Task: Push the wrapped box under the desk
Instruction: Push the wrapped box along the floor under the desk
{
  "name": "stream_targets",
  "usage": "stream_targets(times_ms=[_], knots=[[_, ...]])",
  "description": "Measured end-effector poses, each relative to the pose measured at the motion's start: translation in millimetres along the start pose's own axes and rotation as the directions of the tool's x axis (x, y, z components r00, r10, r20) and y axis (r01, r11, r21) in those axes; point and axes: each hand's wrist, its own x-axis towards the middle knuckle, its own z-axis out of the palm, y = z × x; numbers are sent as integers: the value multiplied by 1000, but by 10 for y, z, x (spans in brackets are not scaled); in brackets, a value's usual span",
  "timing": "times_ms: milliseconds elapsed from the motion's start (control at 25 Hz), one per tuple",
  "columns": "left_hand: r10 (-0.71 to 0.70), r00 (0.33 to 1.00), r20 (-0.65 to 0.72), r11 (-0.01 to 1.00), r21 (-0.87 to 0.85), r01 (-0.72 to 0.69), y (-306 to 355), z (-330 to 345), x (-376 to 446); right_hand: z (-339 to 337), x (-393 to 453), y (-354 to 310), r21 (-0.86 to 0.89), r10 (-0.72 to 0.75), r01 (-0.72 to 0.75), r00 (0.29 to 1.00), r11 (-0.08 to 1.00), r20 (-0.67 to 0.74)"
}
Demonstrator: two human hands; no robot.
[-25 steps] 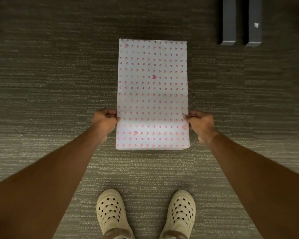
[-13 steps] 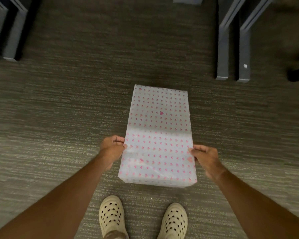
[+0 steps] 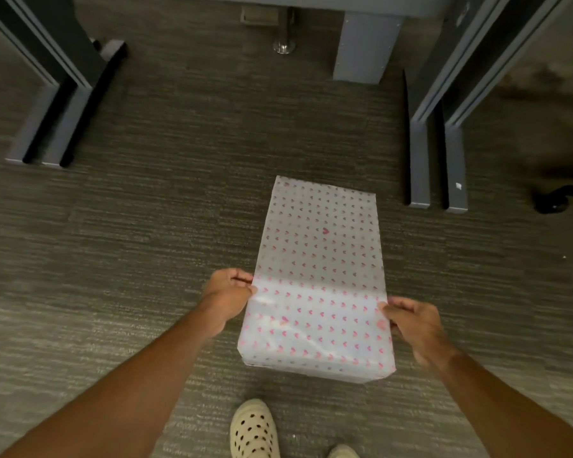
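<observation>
We see the wrapped box (image 3: 318,282) lying flat on the carpet (image 3: 129,242), long axis pointing away from the person toward the desk. White paper, small pink hearts. Near end is brightly lit, far end sits in shadow.

Left hand (image 3: 227,297) grips the box's left long edge near the person's end, fingers curled on the side, thumb at the top edge. Right hand (image 3: 411,322) grips the right long edge a bit closer to the person, fingers on the side, thumb on the top face. Both hands are closed around the box edges, in contact. We cannot tell whether the box bottom is fully on the carpet or slightly lifted at the near end.

Box position: in front of the desk opening, nearer the right side. Its far end is about level with the front tips of the right desk legs' feet (image 3: 437,166) and just left of them, not touching. Left desk legs (image 3: 57,104) stand well apart from the box, across open carpet. A grey panel (image 3: 364,44) and a small metal post (image 3: 283,41) sit at the back of the opening, well beyond the box.

A cream perforated clog (image 3: 253,431) is just behind the box's near end; a second shoe's toe (image 3: 343,452) barely shows at the bottom edge. A dark chair caster (image 3: 551,200) sits far right, outside the legs.
</observation>
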Motion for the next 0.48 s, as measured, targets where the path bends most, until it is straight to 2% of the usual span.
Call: stream_targets(times_ms=[240, 400, 480], knots=[[84, 996, 33, 996, 7, -84, 368, 115, 554, 134, 578, -352, 23, -20, 22, 998, 1000, -66], [216, 962, 167, 976, -63, -208, 553, 258, 1115, 94, 1185, -544, 18, -79, 78, 996, 997, 42], [216, 971, 98, 976, -36, -213, 654, 387, 1456, 89, 1526, -640, 11, -98, 98, 994, 995, 43]])
